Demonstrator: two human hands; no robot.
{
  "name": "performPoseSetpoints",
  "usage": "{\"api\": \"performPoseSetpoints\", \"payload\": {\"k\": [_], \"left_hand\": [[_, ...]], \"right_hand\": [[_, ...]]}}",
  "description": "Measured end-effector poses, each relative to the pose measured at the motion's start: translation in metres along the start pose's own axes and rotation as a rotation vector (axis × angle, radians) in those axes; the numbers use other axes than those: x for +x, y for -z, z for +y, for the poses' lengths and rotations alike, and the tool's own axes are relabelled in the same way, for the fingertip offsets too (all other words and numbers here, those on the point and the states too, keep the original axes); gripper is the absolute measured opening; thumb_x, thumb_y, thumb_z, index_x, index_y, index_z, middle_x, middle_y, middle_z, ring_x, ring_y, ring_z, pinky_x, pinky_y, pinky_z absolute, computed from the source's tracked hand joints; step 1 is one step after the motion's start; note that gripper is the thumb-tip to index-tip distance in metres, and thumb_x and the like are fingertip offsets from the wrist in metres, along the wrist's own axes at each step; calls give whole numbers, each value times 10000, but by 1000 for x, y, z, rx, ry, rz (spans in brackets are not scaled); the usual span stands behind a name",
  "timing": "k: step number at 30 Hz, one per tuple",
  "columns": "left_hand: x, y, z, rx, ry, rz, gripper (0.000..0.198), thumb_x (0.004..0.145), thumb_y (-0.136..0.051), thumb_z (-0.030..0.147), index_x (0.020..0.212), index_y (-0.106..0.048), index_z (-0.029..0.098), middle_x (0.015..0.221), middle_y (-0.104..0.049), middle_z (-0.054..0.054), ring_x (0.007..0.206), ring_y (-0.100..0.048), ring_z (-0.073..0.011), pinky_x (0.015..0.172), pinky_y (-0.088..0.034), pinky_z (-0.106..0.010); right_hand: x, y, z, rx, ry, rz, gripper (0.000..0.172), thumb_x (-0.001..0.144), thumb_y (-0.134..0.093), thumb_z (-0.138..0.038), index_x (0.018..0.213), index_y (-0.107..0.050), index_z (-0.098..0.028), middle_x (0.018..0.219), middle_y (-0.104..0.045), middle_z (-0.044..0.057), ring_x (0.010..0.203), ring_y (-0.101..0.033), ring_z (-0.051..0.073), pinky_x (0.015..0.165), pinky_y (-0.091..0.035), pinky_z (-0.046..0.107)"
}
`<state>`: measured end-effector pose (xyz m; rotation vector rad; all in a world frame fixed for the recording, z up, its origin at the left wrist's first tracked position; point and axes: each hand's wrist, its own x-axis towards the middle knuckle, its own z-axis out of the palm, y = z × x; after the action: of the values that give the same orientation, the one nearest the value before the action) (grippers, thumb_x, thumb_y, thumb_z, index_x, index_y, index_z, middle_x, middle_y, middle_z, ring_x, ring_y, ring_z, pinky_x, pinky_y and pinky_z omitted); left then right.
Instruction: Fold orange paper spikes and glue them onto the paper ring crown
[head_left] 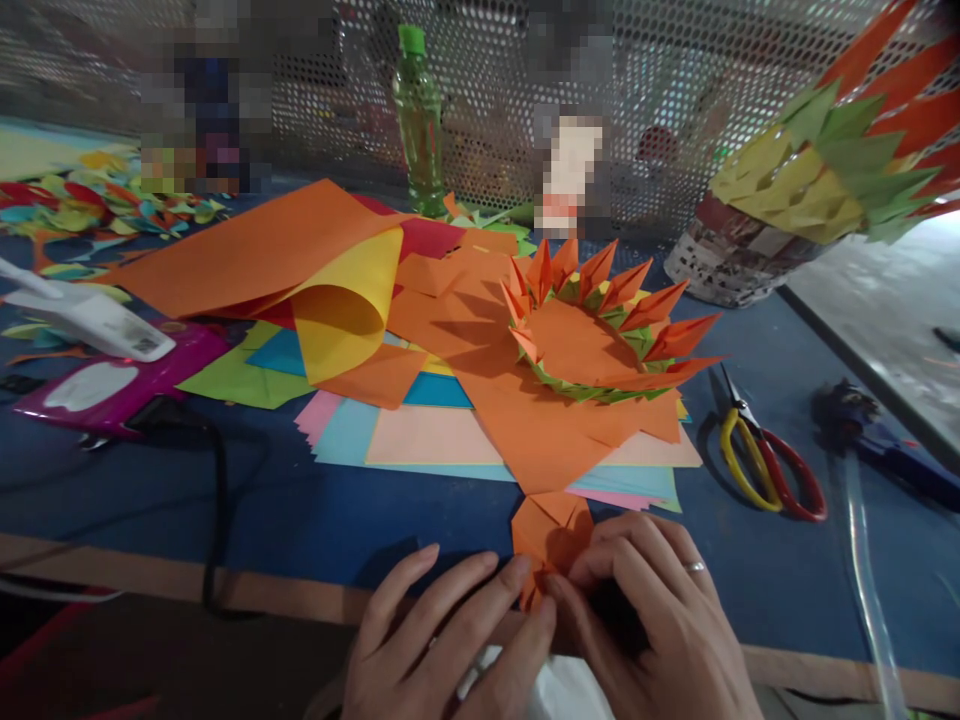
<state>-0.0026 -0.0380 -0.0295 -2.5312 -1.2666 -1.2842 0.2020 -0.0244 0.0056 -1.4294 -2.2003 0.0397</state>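
At the table's front edge lies a small folded piece of orange paper (551, 520), with creases across it. My left hand (457, 630) presses its near end with thumb and index finger while the other fingers stretch out to the left. My right hand (652, 600), a ring on one finger, pinches the same paper from the right. Just beyond sits a ring of folded paper points (600, 390), orange above green, resting on large orange sheets (540, 440). Under those is a stack of pastel sheets (427, 435).
Scissors (765, 460) with yellow and red handles and a glue gun (892, 440) lie right. A paper-covered pot (750, 250) with folded points stands behind. Left are a magenta device (127, 385) with a cord and paper scraps (105, 205). A green bottle (420, 130) stands at the back.
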Motion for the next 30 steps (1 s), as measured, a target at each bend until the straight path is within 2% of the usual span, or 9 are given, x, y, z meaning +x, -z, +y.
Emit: {"api": "performPoseSetpoints", "payload": {"k": [4,10,18,23,30], "left_hand": [[1,-3,-1,51,10,-7,226,1038,-575,318,1164,-760,286,1125,-801,53,1104,-660,-117,1239,-280,-358],[-1,-3,-3,34,4,-9,221,1026,-593,374,1128,-773,298,1106,-802,63,1095,-671,-115,1245,-282,-347],[-1,3,-5,50,-27,-61,226,1010,-606,287,1179,-756,287,1124,-791,44,1125,-668,-133,1252,-276,-376],[1,4,-4,31,-11,-62,214,1014,-604,281,1157,-763,293,1146,-789,55,1117,-675,-135,1250,-291,-383],[4,7,-7,30,-51,-99,214,1012,-602,256,1147,-766,283,1146,-793,51,1098,-688,-137,1251,-297,-385]], "right_hand": [[-1,0,0,-3,-2,0,161,923,-676,-259,840,-538,-251,836,-623,3,844,-561,175,760,-405,308],[-2,-1,1,2,5,0,176,912,-694,-260,836,-536,-249,837,-620,1,837,-558,174,750,-402,304],[-1,-2,1,-12,-4,-4,170,902,-692,-260,857,-528,-252,853,-630,5,852,-564,184,747,-418,300],[-1,0,1,-14,-41,1,169,903,-669,-286,992,-532,-241,890,-653,21,893,-583,196,739,-462,295],[-4,4,3,24,-51,-18,190,913,-600,-194,1083,-536,-249,994,-677,44,981,-604,205,791,-506,307]]}}
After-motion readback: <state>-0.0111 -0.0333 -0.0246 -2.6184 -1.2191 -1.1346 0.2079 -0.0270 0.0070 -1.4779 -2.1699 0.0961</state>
